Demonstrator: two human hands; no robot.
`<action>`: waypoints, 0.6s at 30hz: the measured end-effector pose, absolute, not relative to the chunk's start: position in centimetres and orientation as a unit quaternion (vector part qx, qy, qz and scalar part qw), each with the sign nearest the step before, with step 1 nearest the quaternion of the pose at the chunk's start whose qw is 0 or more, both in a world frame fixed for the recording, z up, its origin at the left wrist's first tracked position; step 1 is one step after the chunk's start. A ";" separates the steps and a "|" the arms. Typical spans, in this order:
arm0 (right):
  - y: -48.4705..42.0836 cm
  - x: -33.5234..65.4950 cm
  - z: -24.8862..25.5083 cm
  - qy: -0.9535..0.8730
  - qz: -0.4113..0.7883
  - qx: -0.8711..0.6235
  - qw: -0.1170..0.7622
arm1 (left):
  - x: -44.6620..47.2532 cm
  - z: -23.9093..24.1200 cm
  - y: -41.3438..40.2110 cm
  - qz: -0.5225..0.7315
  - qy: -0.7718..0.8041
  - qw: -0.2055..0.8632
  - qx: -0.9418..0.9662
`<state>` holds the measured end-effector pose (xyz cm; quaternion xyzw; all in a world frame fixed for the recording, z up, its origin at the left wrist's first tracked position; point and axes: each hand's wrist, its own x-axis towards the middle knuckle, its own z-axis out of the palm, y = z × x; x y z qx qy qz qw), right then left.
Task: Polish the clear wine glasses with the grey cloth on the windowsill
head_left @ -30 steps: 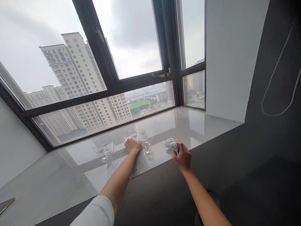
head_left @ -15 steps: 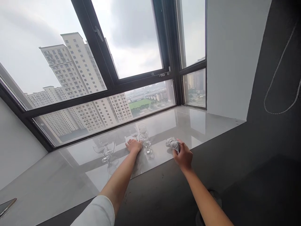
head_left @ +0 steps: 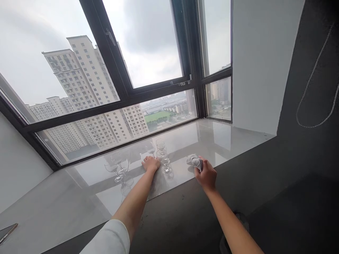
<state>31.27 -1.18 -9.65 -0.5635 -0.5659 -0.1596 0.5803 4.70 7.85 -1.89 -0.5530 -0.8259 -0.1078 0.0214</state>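
My left hand (head_left: 150, 163) lies flat, fingers stretched out, on the glossy grey window sill (head_left: 79, 197). It rests just left of a clear stemmed glass (head_left: 165, 163), with more glasses (head_left: 159, 145) behind it. Two further stemmed glasses (head_left: 115, 168) stand to the left of that hand. My right hand (head_left: 206, 175) is closed round a crumpled grey cloth (head_left: 194, 161) that rests on the sill, to the right of the glasses.
A large black-framed window (head_left: 127, 93) runs along the back of the sill. A white wall (head_left: 259, 63) closes the sill's right end. A flat dark device (head_left: 7, 233) lies at the sill's far left. A bead cord (head_left: 315, 81) hangs at right.
Both hands stay almost still; the right hand with the cloth has shifted very slightly. The view has drifted a little.
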 end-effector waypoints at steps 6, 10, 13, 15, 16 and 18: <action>-1.2 31.2 -9.8 -0.568 -0.150 -0.562 0.582 | 4.8 -1.7 7.7 -0.109 -0.827 0.020 -0.551; -1.1 31.1 -9.9 -0.568 -0.141 -0.563 0.583 | 4.9 -1.6 7.6 -0.109 -0.826 0.023 -0.552; -1.1 31.1 -9.9 -0.567 -0.136 -0.563 0.585 | 4.9 -1.6 7.6 -0.110 -0.826 0.025 -0.553; -1.1 31.1 -9.9 -0.567 -0.136 -0.563 0.585 | 4.9 -1.6 7.6 -0.110 -0.825 0.025 -0.553; -1.1 31.1 -9.9 -0.567 -0.137 -0.563 0.585 | 4.9 -1.6 7.6 -0.111 -0.826 0.025 -0.553; -1.2 31.1 -9.8 -0.568 -0.139 -0.562 0.586 | 4.8 -1.7 7.7 -0.112 -0.826 0.026 -0.552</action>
